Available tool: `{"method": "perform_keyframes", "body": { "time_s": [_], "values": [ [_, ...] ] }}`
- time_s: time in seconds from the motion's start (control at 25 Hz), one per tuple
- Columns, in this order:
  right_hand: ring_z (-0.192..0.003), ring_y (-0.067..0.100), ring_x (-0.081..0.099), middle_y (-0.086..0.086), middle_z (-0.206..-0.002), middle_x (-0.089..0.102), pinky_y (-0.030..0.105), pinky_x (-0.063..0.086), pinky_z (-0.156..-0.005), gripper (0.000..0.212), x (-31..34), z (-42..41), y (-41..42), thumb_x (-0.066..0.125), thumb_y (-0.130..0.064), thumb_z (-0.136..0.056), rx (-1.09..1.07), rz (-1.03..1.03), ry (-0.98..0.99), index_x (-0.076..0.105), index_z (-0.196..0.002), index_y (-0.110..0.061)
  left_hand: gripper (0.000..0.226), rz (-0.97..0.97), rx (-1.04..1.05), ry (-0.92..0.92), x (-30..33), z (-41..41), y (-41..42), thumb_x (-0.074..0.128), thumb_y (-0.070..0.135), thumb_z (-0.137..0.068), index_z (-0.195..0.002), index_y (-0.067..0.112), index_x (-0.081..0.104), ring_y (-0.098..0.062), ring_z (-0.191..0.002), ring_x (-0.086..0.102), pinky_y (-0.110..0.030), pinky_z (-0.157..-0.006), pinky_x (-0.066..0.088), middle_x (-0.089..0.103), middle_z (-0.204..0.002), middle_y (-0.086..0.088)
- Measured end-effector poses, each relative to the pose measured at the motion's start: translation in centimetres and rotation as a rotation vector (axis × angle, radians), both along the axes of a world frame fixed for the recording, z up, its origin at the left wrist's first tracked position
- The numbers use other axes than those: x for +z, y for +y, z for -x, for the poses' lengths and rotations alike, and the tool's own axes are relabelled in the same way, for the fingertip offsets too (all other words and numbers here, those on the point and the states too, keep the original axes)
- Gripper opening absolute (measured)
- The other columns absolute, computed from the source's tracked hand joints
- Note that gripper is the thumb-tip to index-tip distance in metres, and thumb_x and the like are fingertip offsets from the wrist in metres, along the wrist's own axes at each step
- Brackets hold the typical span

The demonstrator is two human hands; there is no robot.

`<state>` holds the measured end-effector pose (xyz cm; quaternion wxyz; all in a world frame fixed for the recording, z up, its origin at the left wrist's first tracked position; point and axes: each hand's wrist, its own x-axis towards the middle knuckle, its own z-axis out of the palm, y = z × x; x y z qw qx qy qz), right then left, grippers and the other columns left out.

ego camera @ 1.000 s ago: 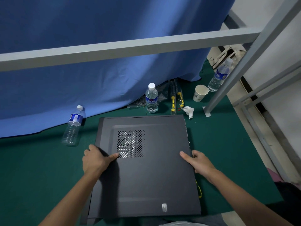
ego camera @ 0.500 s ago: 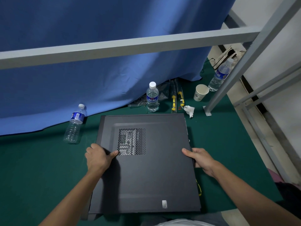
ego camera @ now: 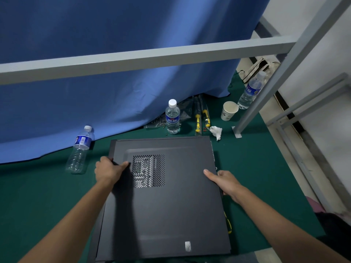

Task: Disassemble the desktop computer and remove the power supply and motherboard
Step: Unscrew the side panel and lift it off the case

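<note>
A black desktop computer case (ego camera: 176, 209) lies flat on the green table, its side panel facing up with a perforated vent (ego camera: 148, 170) near the left. My left hand (ego camera: 108, 170) grips the panel's left edge, thumb on top beside the vent. My right hand (ego camera: 225, 182) grips the right edge, thumb lying on the panel and fingers curled over the side. The power supply and motherboard are hidden inside, apart from glimpses through the vent holes.
Behind the case stand a water bottle (ego camera: 172, 117), yellow-handled screwdrivers (ego camera: 201, 120), a crumpled tissue (ego camera: 216, 132) and a paper cup (ego camera: 228, 111). Another bottle (ego camera: 80, 149) stands at the left, a third (ego camera: 250, 91) by the grey frame post (ego camera: 266, 88). A blue curtain hangs behind.
Both hands shifted slightly away from me along the panel edges and closed round them. The panel looks to have slid a little away from me.
</note>
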<state>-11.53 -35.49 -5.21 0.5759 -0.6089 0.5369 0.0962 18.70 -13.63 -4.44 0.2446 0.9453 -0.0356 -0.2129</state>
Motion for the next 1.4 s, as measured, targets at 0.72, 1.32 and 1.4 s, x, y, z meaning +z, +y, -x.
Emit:
{"method": "perform_keyframes", "body": {
  "time_s": [0.72, 1.32, 1.4],
  "values": [
    [-0.099, 0.025, 0.071, 0.011, -0.110, 0.073, 0.034, 0.056, -0.081, 0.065, -1.8, 2.4, -0.8, 0.081, -0.058, -0.065, -0.257, -0.205, -0.246, 0.073, -0.102, -0.006, 0.052, 0.081, 0.001, -0.075, -1.1, 1.6, -0.3, 0.086, 0.023, -0.075, -0.113, -0.001, 0.061, -0.034, -0.101, 0.062, -0.039, -0.084, 0.046, 0.066, -0.106, -0.017],
    [-0.066, 0.027, 0.045, 0.012, -0.075, 0.049, 0.037, 0.040, -0.066, 0.056, -1.0, 4.1, 1.3, 0.070, -0.060, -0.079, -0.317, 0.036, -0.284, 0.046, -0.073, -0.009, 0.070, -0.099, -0.001, 0.067, 0.5, 4.8, -1.3, 0.088, 0.042, -0.068, -0.114, 0.000, 0.056, -0.041, -0.112, 0.055, -0.046, -0.096, 0.048, 0.056, -0.122, -0.023],
    [-0.090, 0.034, 0.063, 0.019, -0.101, 0.065, 0.044, 0.052, -0.086, 0.066, -1.5, 5.1, 0.9, 0.067, -0.059, -0.082, -0.323, 0.054, -0.247, 0.059, -0.094, 0.006, 0.051, 0.048, 0.006, 0.101, 0.3, 5.2, -1.6, 0.090, 0.033, -0.068, -0.100, 0.002, 0.065, -0.034, -0.097, 0.064, -0.044, -0.088, 0.053, 0.068, -0.105, -0.017]
  ]
}}
